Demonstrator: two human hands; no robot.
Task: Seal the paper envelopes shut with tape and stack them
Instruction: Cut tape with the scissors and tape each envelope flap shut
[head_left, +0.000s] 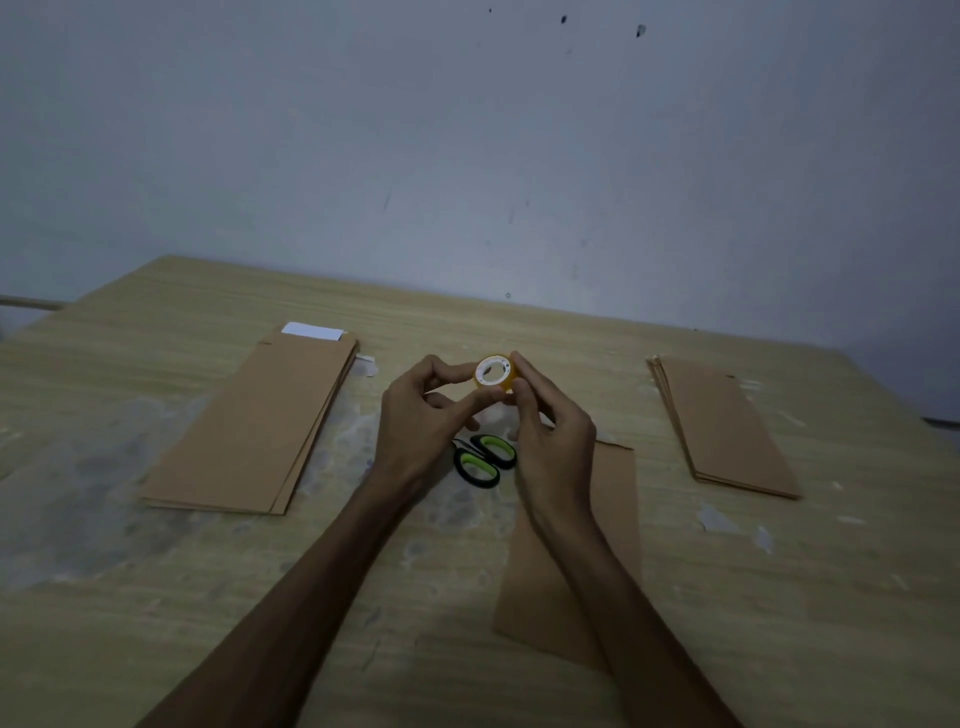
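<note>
A small roll of yellowish tape with a white core is held up above the table's middle. My right hand grips the roll from the right. My left hand touches its lower left side with thumb and fingertips; whether it pinches a tape end I cannot tell. One brown paper envelope lies flat under my right forearm. A stack of brown envelopes lies at the left, with a white sheet showing at its far end. Another stack of envelopes lies at the right.
Scissors with black and green handles lie on the wooden table just below my hands. A grey wall rises behind the table's far edge. Worn pale patches mark the tabletop.
</note>
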